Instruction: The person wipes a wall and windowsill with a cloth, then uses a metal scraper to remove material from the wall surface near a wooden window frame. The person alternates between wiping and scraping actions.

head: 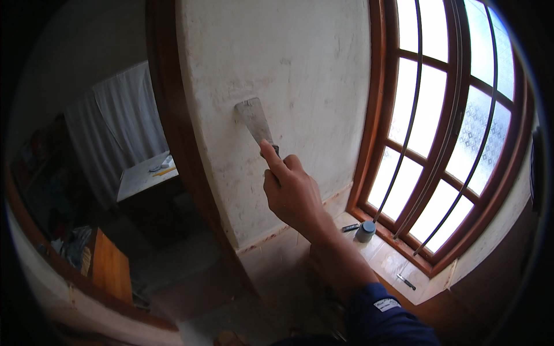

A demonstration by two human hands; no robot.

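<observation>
My right hand point(294, 190) grips a putty knife by its handle, with the index finger stretched along the base of the blade. The wide metal blade point(255, 119) is smeared grey and lies at or very close to a whitish wall point(320, 108). Around the blade's tip the wall surface is scuffed and patchy, with grey marks scattered farther up and to the right. Below the painted part runs a band of pinkish tiles point(270, 261) with a chipped upper edge. My left hand is out of view.
Right of the wall stands a wooden-framed window point(376, 108) with metal bars. On its tiled sill are a lidded jar point(366, 231), a small dark object point(350, 227) and a black-handled knife point(407, 282). Left is a doorway with a dark wooden frame point(173, 86); beyond it stands a table point(138, 184).
</observation>
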